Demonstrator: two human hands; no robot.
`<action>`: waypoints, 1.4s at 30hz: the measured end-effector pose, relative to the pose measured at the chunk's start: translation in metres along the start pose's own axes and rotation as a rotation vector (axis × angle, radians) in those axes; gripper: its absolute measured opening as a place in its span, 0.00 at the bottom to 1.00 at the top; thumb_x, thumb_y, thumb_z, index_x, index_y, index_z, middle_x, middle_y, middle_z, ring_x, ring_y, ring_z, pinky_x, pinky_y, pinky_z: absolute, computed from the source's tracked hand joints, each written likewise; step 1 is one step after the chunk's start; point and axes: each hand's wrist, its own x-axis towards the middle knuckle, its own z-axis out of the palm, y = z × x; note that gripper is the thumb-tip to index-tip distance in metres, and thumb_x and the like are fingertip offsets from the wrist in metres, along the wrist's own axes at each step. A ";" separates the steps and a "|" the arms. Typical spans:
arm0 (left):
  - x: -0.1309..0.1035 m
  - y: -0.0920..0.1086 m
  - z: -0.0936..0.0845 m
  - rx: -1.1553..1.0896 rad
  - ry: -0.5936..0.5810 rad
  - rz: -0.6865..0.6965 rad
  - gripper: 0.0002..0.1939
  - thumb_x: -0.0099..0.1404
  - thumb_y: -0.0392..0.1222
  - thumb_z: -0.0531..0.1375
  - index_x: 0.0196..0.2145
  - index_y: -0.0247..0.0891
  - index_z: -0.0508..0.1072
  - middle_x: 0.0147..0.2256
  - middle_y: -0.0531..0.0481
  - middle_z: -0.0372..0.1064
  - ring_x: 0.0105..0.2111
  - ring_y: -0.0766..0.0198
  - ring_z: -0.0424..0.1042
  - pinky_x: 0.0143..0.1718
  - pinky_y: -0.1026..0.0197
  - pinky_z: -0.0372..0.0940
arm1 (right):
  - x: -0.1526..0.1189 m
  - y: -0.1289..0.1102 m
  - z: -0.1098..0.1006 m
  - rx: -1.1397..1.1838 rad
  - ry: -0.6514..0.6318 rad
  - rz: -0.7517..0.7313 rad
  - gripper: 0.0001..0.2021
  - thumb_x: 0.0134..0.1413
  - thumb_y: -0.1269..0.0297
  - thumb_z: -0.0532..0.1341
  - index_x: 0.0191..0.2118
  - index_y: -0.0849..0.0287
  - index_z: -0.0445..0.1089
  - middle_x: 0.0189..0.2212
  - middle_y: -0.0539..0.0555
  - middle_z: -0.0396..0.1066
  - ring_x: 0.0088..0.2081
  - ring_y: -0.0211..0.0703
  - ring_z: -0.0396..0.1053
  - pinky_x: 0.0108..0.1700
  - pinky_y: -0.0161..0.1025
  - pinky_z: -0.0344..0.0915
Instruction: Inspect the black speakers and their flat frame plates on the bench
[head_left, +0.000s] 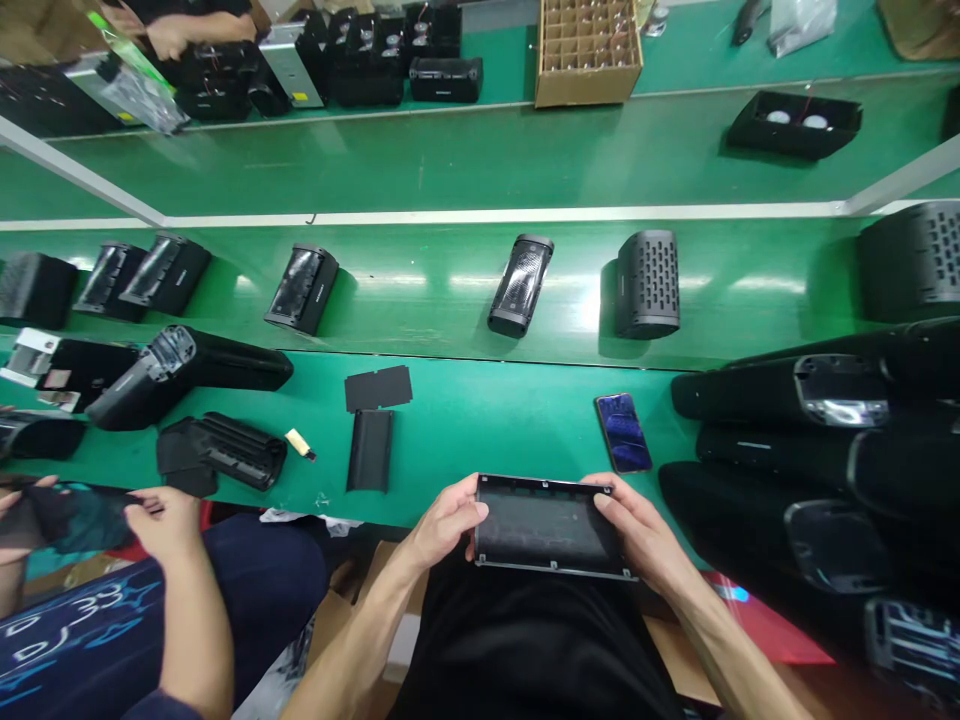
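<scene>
Holding a black plastic shell above the lap, by the near edge of the green workbench.
Clamped at opposite ends by left hand and right hand — thumbs on top. Just beyond, near a smartphone; farther off, marked with pale lettering on a black speaker — too small to read.

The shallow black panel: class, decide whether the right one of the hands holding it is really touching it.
Touching. The head view shows the right hand at the black panel's right end, its thumb overlapping the upper corner.
</scene>
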 end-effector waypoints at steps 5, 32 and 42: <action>0.005 -0.003 0.000 0.047 -0.058 0.027 0.29 0.65 0.60 0.65 0.55 0.36 0.73 0.23 0.54 0.69 0.18 0.66 0.66 0.27 0.62 0.64 | 0.003 0.001 0.001 -0.006 0.020 -0.010 0.20 0.54 0.43 0.69 0.44 0.52 0.72 0.27 0.46 0.67 0.26 0.41 0.62 0.30 0.36 0.58; -0.003 0.016 0.000 0.139 -0.124 0.115 0.27 0.67 0.54 0.63 0.58 0.37 0.68 0.33 0.50 0.69 0.26 0.67 0.66 0.31 0.64 0.62 | -0.013 -0.012 -0.006 -0.249 -0.029 -0.169 0.15 0.67 0.49 0.61 0.52 0.50 0.69 0.32 0.48 0.67 0.32 0.43 0.64 0.34 0.37 0.61; 0.001 0.014 -0.002 0.151 -0.130 0.120 0.25 0.68 0.52 0.63 0.57 0.37 0.67 0.32 0.52 0.68 0.25 0.68 0.65 0.30 0.64 0.63 | -0.011 -0.011 -0.007 -0.263 -0.034 -0.170 0.17 0.66 0.47 0.62 0.53 0.51 0.69 0.34 0.49 0.70 0.34 0.44 0.67 0.36 0.37 0.63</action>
